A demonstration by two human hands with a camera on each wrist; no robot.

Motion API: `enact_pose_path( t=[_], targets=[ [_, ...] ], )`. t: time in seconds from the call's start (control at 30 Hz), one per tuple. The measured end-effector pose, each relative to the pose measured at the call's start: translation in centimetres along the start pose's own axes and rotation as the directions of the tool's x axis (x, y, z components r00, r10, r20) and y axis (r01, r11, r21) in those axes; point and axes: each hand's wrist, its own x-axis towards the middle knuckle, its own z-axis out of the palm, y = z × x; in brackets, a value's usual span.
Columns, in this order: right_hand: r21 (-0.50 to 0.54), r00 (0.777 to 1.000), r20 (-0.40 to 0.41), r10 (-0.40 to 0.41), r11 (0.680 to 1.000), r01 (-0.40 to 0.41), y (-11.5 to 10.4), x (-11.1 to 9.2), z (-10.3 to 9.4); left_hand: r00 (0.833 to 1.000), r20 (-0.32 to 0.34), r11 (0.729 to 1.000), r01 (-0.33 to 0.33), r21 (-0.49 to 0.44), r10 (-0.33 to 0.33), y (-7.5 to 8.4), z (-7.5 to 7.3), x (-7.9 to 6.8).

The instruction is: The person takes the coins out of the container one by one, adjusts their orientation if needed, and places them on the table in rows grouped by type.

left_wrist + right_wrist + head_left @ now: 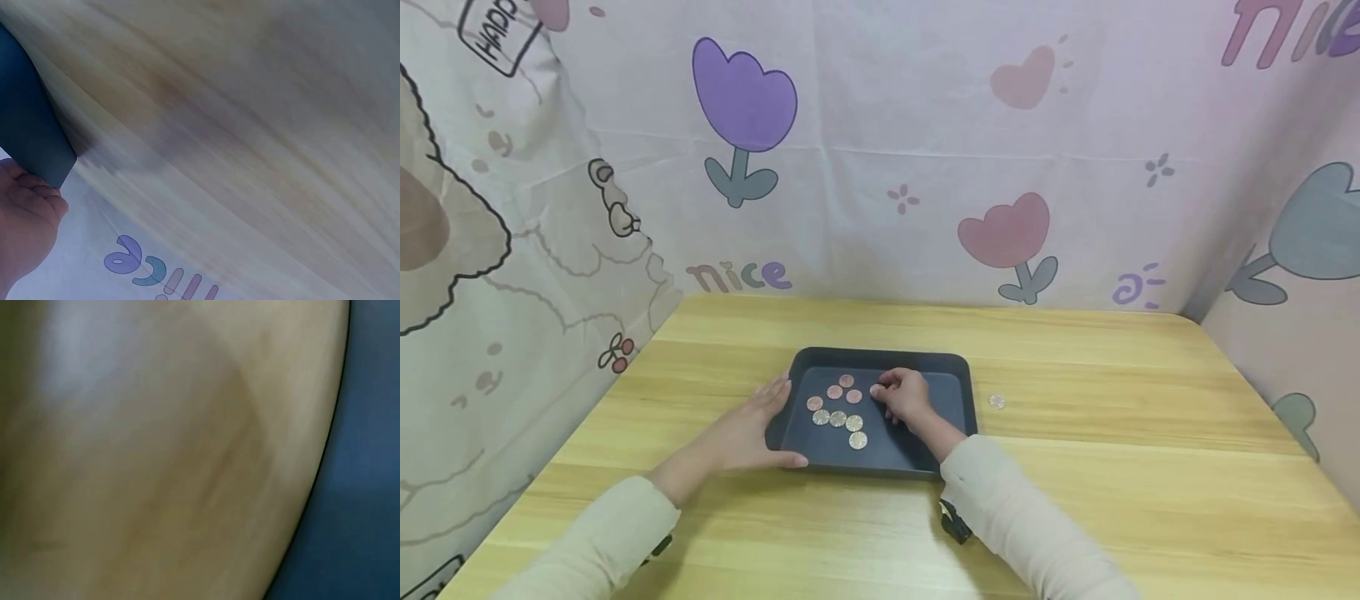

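Note:
A dark rectangular tray (887, 473) lies on the wooden table. Inside it, on the left half, are several copper-coloured coins (835, 392) and several paler, gold-toned coins (838, 419). My left hand (748, 429) holds the tray's near left corner, fingers along the left wall and thumb over the front rim; the left wrist view shows its fingers (37, 187) against the tray's wall. Over the tray's middle, my right hand (906, 396) pinches a copper-coloured coin (876, 389) between thumb and fingers. The right wrist view holds only table and a dark blue surface.
One pale coin (997, 402) lies on the table (1075, 467) just right of the tray. Behind and beside the table hangs a printed cloth (865, 208) with flowers and hearts. A small black device (955, 523) shows under the right sleeve.

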Motion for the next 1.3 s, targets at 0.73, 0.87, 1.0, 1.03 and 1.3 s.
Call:
enact_pose_path(
  t=[0.73,0.87,1.0,1.03,1.3],
  targets=[
    [-0.292,0.997,-0.051,-0.051,0.956,0.034,-0.6,-0.3,0.6,1.000,-0.009,1.000,-0.001,0.029,0.001,0.1,-0.2,-0.1],
    [-0.245,0.997,-0.071,-0.029,0.970,0.010,-0.5,-0.4,0.3,1.000,-0.015,1.000,-0.004,0.023,0.005,0.1,0.0,-0.1],
    [-0.139,0.997,-0.081,-0.003,0.990,-0.008,-0.4,-0.6,-0.5,1.000,-0.017,1.000,-0.003,0.020,0.003,0.1,0.1,0.0],
    [-0.105,0.997,-0.073,0.009,0.994,-0.017,-0.4,-0.7,-0.7,1.000,-0.016,1.000,-0.001,0.022,0.001,0.1,0.1,-0.1],
    [0.024,0.999,-0.010,0.040,0.999,-0.039,-1.6,-1.8,-3.3,1.000,-0.027,1.000,-0.011,0.025,0.012,0.0,0.1,-0.1]
  ],
)
